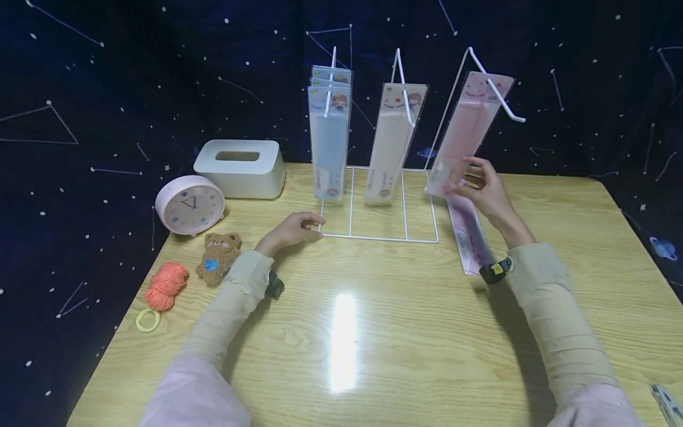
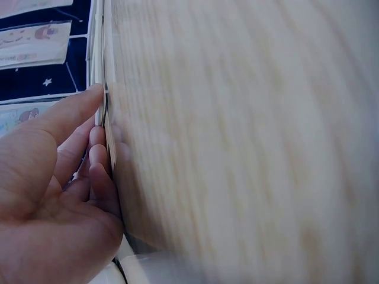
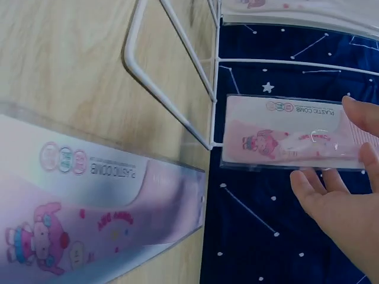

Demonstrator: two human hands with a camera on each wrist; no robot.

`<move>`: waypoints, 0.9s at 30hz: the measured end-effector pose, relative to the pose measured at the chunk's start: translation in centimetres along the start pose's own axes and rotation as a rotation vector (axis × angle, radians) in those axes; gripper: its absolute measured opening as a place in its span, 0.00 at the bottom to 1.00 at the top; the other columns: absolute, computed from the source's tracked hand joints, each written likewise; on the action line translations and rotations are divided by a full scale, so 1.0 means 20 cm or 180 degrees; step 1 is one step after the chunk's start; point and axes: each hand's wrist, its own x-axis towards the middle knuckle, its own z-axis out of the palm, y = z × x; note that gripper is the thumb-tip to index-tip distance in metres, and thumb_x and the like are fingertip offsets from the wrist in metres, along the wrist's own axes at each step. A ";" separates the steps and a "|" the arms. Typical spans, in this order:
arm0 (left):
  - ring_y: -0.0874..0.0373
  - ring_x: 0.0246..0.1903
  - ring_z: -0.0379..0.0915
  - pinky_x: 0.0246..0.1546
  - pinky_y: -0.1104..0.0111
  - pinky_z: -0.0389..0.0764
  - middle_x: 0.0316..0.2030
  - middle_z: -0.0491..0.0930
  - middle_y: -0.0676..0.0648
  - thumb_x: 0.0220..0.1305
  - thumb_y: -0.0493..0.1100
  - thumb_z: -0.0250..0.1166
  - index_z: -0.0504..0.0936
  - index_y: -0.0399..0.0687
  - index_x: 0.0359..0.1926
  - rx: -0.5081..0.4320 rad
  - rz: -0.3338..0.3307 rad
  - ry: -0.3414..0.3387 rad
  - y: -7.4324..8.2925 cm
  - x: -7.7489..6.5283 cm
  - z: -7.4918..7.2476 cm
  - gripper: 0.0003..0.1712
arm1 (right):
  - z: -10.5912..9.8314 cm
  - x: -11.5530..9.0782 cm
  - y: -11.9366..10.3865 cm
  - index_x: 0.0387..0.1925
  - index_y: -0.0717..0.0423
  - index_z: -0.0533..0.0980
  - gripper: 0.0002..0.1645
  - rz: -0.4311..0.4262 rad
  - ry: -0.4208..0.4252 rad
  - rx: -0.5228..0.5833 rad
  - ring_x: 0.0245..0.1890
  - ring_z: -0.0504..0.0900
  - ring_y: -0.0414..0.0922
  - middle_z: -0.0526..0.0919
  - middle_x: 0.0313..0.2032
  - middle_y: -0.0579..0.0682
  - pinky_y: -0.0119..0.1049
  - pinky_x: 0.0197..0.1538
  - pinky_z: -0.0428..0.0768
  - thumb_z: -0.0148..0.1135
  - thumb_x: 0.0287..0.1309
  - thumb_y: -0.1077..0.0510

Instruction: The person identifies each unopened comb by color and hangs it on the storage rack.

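Observation:
A white wire display rack [image 1: 380, 239] stands on the table with three raised hooks. My left hand [image 1: 292, 230] holds its front left corner, thumb and curled fingers about the base wire. On the right hook hangs a pink packaged comb [image 1: 463, 127], tilted; my right hand [image 1: 482, 188] grips its lower part between thumb and fingers. The right wrist view shows this pack's printed lower end [image 3: 278, 133]. Another pink packaged comb [image 1: 469, 237] lies on the table beneath the right hand. A whitish packaged comb [image 1: 392, 142] hangs mid-rack, several blue packaged combs [image 1: 331, 142] on the left hook.
On the left are a white tissue box [image 1: 256, 178], a pink round clock [image 1: 190, 204], a brown bear toy [image 1: 219, 258], orange yarn [image 1: 166, 286] and a yellow ring [image 1: 147, 320]. A dark starry cloth [image 1: 160, 71] hangs behind. Part of an object [image 1: 666, 403] shows at the lower right.

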 end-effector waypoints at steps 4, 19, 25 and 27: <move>0.47 0.56 0.64 0.61 0.56 0.64 0.61 0.70 0.40 0.63 0.39 0.63 0.73 0.38 0.59 -0.0013 0.0012 0.0000 0.00 0.00 0.00 0.24 | 0.00 -0.01 0.03 0.66 0.55 0.61 0.35 0.0068 -0.0025 -0.0051 0.56 0.69 0.51 0.69 0.54 0.51 0.19 0.49 0.72 0.60 0.58 0.70; 0.51 0.51 0.64 0.56 0.60 0.67 0.58 0.70 0.39 0.63 0.37 0.62 0.73 0.36 0.59 -0.0039 0.0052 0.0005 0.01 0.00 0.00 0.24 | -0.07 -0.08 0.13 0.71 0.56 0.52 0.40 0.0688 -0.0451 -0.1145 0.66 0.54 0.68 0.55 0.68 0.70 0.63 0.64 0.56 0.57 0.64 0.50; 0.48 0.55 0.64 0.59 0.56 0.66 0.60 0.70 0.39 0.63 0.37 0.62 0.73 0.37 0.59 -0.0073 0.0054 0.0017 0.00 0.00 0.00 0.23 | -0.10 -0.09 0.19 0.71 0.64 0.50 0.43 0.0767 -0.0922 -0.1665 0.66 0.48 0.72 0.50 0.67 0.75 0.66 0.64 0.51 0.57 0.64 0.50; 0.47 0.55 0.64 0.60 0.56 0.65 0.60 0.70 0.39 0.63 0.37 0.62 0.73 0.36 0.59 -0.0071 0.0055 0.0016 0.00 0.00 0.00 0.23 | -0.09 -0.10 0.20 0.69 0.67 0.51 0.45 0.0776 -0.1004 -0.1918 0.65 0.49 0.73 0.51 0.66 0.77 0.66 0.64 0.52 0.61 0.61 0.51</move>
